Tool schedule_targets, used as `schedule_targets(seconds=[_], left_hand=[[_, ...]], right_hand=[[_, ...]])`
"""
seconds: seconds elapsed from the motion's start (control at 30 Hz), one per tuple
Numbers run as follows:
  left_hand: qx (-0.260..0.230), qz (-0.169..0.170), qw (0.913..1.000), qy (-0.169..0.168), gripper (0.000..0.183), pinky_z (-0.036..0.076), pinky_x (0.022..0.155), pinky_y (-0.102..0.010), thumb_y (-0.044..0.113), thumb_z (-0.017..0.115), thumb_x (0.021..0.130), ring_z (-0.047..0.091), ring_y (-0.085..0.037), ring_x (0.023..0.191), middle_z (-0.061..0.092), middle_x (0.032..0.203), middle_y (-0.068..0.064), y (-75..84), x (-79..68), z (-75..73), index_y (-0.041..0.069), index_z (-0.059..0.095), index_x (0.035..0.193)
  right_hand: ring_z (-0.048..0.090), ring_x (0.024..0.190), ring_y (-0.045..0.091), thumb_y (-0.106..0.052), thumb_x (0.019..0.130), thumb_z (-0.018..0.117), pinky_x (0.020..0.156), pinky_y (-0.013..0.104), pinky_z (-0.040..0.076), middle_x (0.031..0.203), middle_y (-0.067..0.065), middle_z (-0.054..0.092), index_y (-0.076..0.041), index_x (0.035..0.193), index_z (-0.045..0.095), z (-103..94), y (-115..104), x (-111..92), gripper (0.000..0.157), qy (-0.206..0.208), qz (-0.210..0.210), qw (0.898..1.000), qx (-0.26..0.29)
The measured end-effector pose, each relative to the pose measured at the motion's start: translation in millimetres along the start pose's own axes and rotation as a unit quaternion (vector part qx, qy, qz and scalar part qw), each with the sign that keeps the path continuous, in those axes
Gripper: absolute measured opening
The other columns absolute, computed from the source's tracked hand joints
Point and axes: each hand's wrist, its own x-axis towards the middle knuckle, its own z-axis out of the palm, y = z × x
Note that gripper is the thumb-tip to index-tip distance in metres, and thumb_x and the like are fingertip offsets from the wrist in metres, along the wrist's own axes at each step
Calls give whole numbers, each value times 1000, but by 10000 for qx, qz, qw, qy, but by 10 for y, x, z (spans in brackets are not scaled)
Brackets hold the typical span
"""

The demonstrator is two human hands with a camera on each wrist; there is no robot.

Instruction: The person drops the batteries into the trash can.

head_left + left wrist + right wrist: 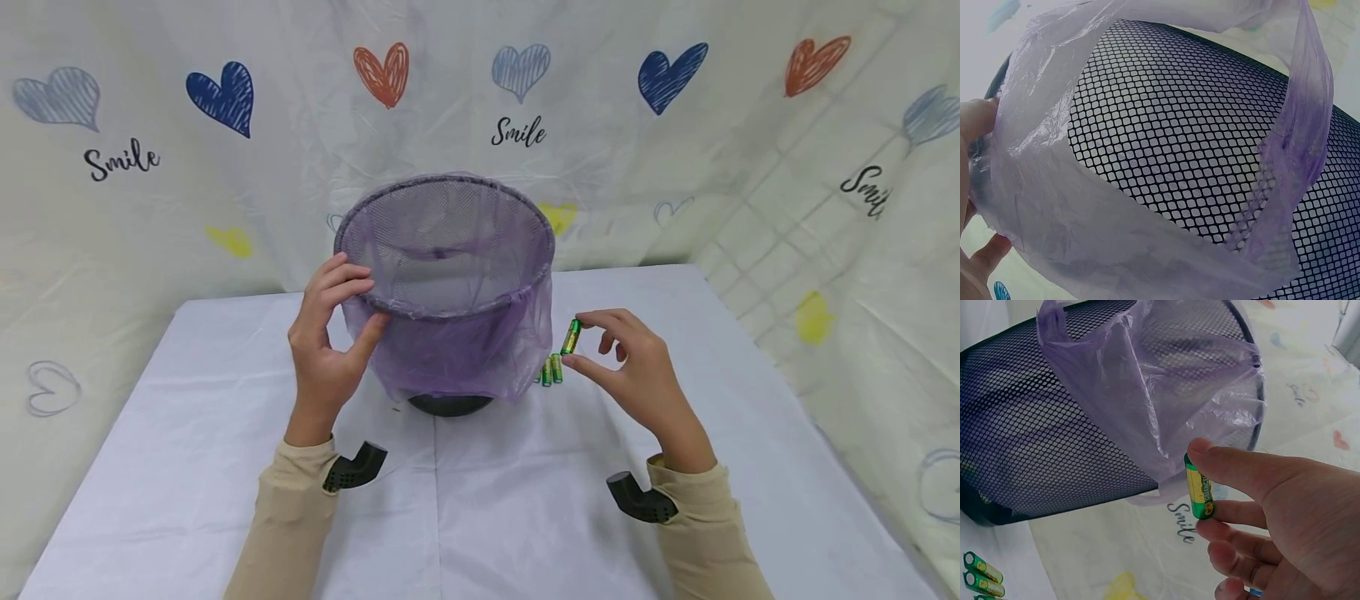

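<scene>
A black mesh wastebasket [450, 406] stands on the table, lined with a thin purple plastic bag [450, 354] folded out over its rim. At the rim's left side, my left hand [326, 346] grips the edge through the bag, thumb outside and fingers over the top. The left wrist view shows the bag film close up over the mesh [1166, 125]. Right of the basket, my right hand [637, 367] pinches a green and yellow battery [1199, 490] by its ends between thumb and fingertips, below rim height. Several more batteries [551, 370] lie by the basket's right side.
A white cloth [225, 467] covers the table. Behind and to the right hangs a pale curtain [300, 150] printed with hearts and "Smile". Black wrist-worn devices [356, 467] sit on both beige sleeves [288, 525].
</scene>
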Motion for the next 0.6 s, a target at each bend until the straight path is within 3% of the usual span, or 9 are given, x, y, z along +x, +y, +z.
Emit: schedule_targets(seconds=[0.3, 0.6], left_hand=[[-12, 30, 10000, 18, 44, 37, 116, -51, 31, 72, 87, 49, -47, 124, 64, 109, -27, -263, -93, -26, -10, 65, 101], [0, 30, 10000, 16, 44, 37, 116, -51, 29, 70, 88, 48, -51, 122, 62, 107, -31, -108, -44, -9, -13, 63, 100]], right_hand=[[46, 74, 3, -15, 70, 86, 57, 16, 38, 107, 4, 65, -11, 117, 67, -43, -70, -9, 51, 89, -84, 9999, 28], [45, 73, 2, -10, 70, 86, 58, 17, 39, 104, -1, 65, -13, 117, 68, -97, -137, -16, 51, 274, -92, 9992, 270]])
